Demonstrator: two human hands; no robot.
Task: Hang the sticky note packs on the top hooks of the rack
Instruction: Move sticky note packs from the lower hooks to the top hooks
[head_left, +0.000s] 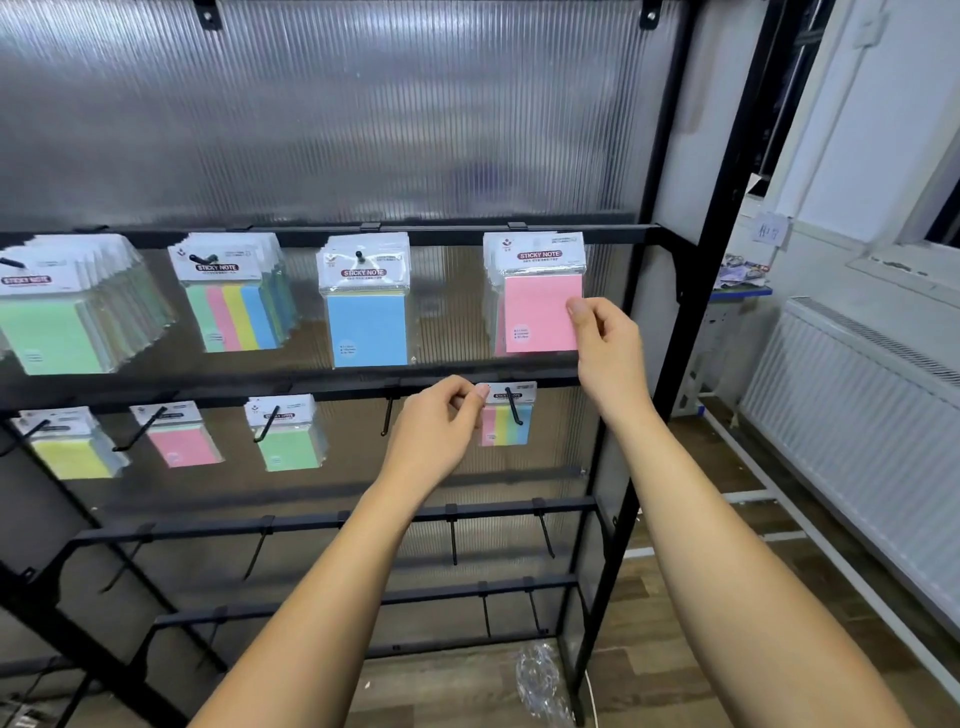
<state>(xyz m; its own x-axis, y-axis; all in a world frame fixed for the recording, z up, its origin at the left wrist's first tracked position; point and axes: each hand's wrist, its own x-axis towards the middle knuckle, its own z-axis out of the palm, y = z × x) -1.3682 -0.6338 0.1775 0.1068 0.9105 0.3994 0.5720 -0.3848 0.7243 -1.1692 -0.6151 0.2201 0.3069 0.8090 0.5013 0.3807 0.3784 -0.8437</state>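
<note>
From my feed, the rack (696, 291) fills the view, with its top rail carrying four bunches of sticky note packs. At far left, around nine o'clock, the green packs (52, 325) are cut off by the frame edge, so I cannot tell how many hang there. Next come the striped packs (234, 312), then the blue packs (368, 322) near centre. On the lower rail hang a yellow pack (72, 457), a pink pack (183, 446) and a green pack (287, 447).

My left hand (439, 431) sits just below centre, fingers curled, thumb and forefinger pinching the top left corner of the small striped pack (506, 423), which lies at its three o'clock, threaded on a lower hook (513, 405).

My right hand (605, 343) is at two o'clock from the left one, thumb and fingers pinching the right edge of the pink packs (540, 312) on the top rail; the pack lies at its nine o'clock. Its top hook is hidden behind the card header.

Crumpled clear wrapping (540, 680) lies on the floor at five o'clock, and a white radiator (857, 395) stands at the far right.
</note>
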